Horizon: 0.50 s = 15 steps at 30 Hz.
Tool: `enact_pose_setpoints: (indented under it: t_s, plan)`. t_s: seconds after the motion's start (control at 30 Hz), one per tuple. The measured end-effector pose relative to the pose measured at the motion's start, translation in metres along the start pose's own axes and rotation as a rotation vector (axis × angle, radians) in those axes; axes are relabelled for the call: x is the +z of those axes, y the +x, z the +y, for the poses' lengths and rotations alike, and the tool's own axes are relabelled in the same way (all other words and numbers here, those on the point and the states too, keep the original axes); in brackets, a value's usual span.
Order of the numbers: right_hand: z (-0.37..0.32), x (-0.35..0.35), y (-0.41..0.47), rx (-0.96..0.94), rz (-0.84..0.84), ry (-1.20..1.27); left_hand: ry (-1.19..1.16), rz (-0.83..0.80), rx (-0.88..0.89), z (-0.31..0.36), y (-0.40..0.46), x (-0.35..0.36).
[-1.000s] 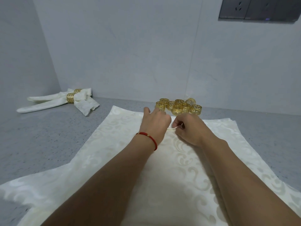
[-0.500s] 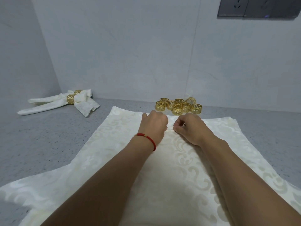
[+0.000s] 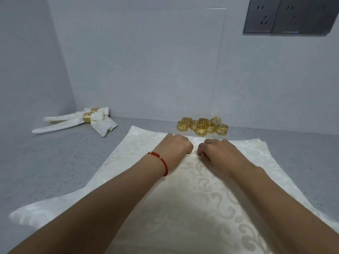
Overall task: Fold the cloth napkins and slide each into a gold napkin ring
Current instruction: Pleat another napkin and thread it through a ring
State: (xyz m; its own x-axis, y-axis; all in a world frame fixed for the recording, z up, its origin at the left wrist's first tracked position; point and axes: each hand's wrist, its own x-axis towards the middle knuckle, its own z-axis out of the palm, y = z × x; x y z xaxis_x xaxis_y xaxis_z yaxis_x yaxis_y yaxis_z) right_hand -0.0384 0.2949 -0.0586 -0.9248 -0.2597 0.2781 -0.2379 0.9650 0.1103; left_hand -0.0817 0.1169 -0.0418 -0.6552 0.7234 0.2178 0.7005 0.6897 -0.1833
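Pinching at a small raised fold of cloth, the left hand (image 3: pixel 175 149) and the right hand (image 3: pixel 218 153) are meeting near the far edge of the cream napkin (image 3: pixel 192 208), knuckles up and fingers curled under. Both hands are gripping the fabric between fingertips and thumb, with a thin ridge of cloth showing in the narrow gap between them (how much cloth each one has gathered is hidden under the fingers). A red bracelet (image 3: pixel 162 162) is sitting on the left wrist.

The napkin is lying spread on the grey countertop (image 3: pixel 45 162), its patterned surface running from the hands back toward the camera, with more layers showing at its right border. Just beyond the napkin's far edge, a cluster of gold napkin rings (image 3: pixel 202 125) is resting on the counter, close to the knuckles but apart from them. Well to the left of the napkin, in the corner by the wall, two finished napkins (image 3: pixel 73 121) are lying side by side, each one threaded through a gold ring. High above the napkin's right side, grey wall sockets (image 3: pixel 291 15) are showing on the wall.
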Motion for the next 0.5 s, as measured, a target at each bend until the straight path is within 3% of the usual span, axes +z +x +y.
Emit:
enact_pose_setpoints:
  t_s: [0.17, 0.37, 0.5]
  plan:
    - [0.001, 0.01, -0.008, 0.135, 0.144, 0.273, -0.259, 0.014, -0.082, -0.008, -0.009, 0.012]
    - [0.0, 0.016, -0.004, 0.165, 0.169, 0.287, -0.609, 0.293, -0.343, -0.004, -0.013, 0.028]
    - [0.001, 0.008, -0.005, 0.149, 0.105, 0.269, -0.415, 0.107, -0.304, -0.009, -0.013, 0.025]
